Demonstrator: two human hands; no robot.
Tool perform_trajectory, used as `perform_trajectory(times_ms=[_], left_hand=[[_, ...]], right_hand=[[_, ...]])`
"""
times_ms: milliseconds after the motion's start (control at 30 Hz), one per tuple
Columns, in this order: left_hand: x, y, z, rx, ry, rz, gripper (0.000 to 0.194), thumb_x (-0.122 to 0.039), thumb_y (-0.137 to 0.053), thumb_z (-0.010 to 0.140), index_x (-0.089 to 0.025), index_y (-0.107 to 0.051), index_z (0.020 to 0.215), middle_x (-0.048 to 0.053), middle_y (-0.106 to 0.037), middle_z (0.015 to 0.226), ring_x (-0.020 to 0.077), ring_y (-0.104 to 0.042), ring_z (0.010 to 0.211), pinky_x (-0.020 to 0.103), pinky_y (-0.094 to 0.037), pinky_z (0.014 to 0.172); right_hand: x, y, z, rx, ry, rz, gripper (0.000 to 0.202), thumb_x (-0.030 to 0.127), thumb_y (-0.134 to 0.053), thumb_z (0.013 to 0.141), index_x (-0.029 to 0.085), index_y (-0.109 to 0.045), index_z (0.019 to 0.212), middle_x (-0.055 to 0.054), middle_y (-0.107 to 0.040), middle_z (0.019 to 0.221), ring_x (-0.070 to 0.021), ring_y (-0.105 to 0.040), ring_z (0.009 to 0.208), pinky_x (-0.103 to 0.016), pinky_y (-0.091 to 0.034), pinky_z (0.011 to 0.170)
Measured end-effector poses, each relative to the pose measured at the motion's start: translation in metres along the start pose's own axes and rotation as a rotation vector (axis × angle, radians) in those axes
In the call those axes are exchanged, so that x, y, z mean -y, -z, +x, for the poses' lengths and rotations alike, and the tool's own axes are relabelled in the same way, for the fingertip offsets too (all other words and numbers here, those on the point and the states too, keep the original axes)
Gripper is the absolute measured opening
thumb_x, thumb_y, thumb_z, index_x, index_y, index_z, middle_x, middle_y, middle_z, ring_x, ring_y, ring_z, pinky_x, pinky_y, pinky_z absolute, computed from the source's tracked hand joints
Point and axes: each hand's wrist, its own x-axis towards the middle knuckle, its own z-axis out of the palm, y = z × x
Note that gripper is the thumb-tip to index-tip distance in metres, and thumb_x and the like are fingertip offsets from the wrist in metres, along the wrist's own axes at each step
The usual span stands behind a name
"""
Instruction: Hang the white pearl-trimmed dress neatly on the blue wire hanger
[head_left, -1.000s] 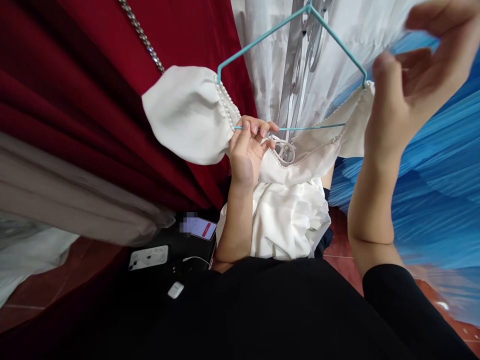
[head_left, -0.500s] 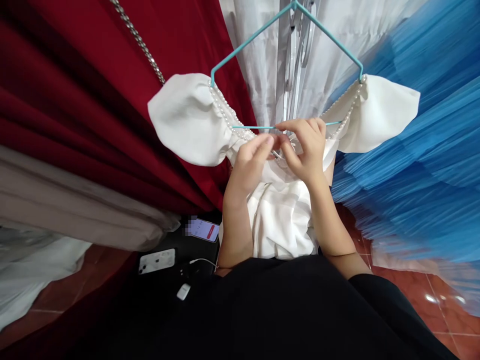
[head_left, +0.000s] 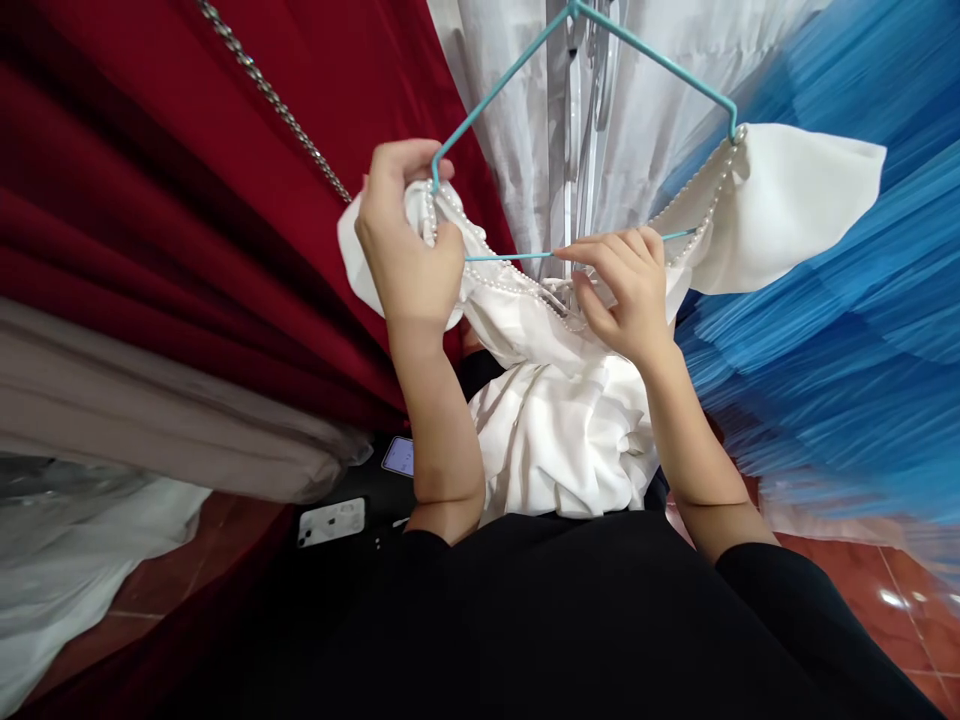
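Note:
A white dress with pearl-beaded neckline and puffed sleeves hangs on a light-blue hanger. At the hanger's left corner, my left hand grips the dress's left shoulder strap, thumb in front and fingers behind the hanger's bend. Part of that sleeve is hidden behind the hand. My right hand is at the hanger's thin lower bar, fingers curled over it and index fingertip on it. The right sleeve spreads out freely from the other corner. The skirt is bunched below, over my lap.
Red fabric hangs at the left beside a beaded chain. Blue tulle fills the right side. White cloth and a metal stand are behind the hanger. Phones, one white, lie on a black surface lower left.
My left hand has moved from the middle of the neckline up and left to the hanger's left corner and taken hold of the shoulder there. The right hand stays at the lower bar.

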Motion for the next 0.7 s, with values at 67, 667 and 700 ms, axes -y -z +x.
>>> perform_trajectory(times_ms=[67, 667, 700], left_hand=[[0.004, 0.003, 0.004, -0.114, -0.108, 0.177, 0.024, -0.002, -0.069, 0.089, -0.018, -0.071, 0.107, 0.002, -0.074, 0.103, 0.0214, -0.072, 0.109, 0.039, -0.056, 0.108], [0.069, 0.027, -0.054, -0.329, -0.072, 0.011, 0.013, -0.011, -0.079, 0.085, -0.022, -0.074, 0.09, -0.003, -0.078, 0.09, 0.0152, -0.077, 0.089, 0.035, -0.061, 0.088], [0.065, 0.016, -0.059, -0.207, -0.007, -0.04, 0.01, -0.016, -0.081, 0.085, -0.022, -0.075, 0.089, -0.001, -0.079, 0.091, 0.0162, -0.077, 0.09, 0.034, -0.062, 0.089]], right_hand=[[-0.003, 0.0, 0.001, 0.005, 0.004, -0.006, 0.032, 0.03, -0.041, 0.106, 0.031, -0.068, 0.124, 0.0, -0.073, 0.116, -0.0217, -0.064, 0.107, -0.052, -0.04, 0.114], [-0.005, -0.001, 0.002, -0.061, 0.067, 0.118, 0.035, 0.019, -0.045, 0.103, 0.033, -0.072, 0.121, 0.001, -0.075, 0.11, -0.0176, -0.065, 0.096, -0.045, -0.042, 0.099], [-0.004, -0.002, 0.002, -0.062, 0.063, 0.115, 0.034, 0.02, -0.046, 0.103, 0.033, -0.072, 0.121, 0.001, -0.075, 0.11, -0.0175, -0.065, 0.097, -0.045, -0.042, 0.099]])
